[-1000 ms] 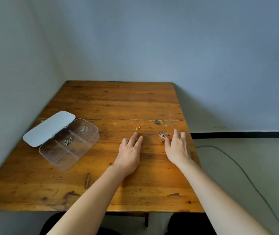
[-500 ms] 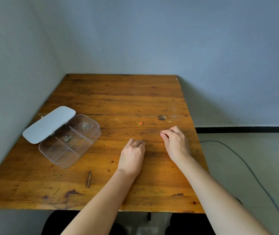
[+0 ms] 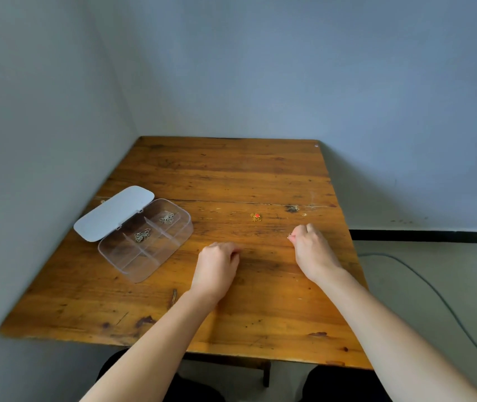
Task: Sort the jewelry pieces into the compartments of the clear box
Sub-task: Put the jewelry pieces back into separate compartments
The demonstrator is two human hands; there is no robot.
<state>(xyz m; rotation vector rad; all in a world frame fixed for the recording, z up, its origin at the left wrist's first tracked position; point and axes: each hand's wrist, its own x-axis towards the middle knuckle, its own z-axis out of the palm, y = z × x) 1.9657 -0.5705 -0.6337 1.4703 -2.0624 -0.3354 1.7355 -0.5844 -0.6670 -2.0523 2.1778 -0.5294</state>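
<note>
Open clear box (image 3: 144, 242), 2 silver pieces (image 3: 141, 236) inside

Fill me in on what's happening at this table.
A person is sorting jewelry into a clear box whose lid is open. Two compartments already hold a silvery piece each; the near ones look empty. The right hand is closed, pinching a small piece at its fingers just above the table. The left hand rests curled on the wood. A gold and red piece lies loose beyond the hands.
</note>
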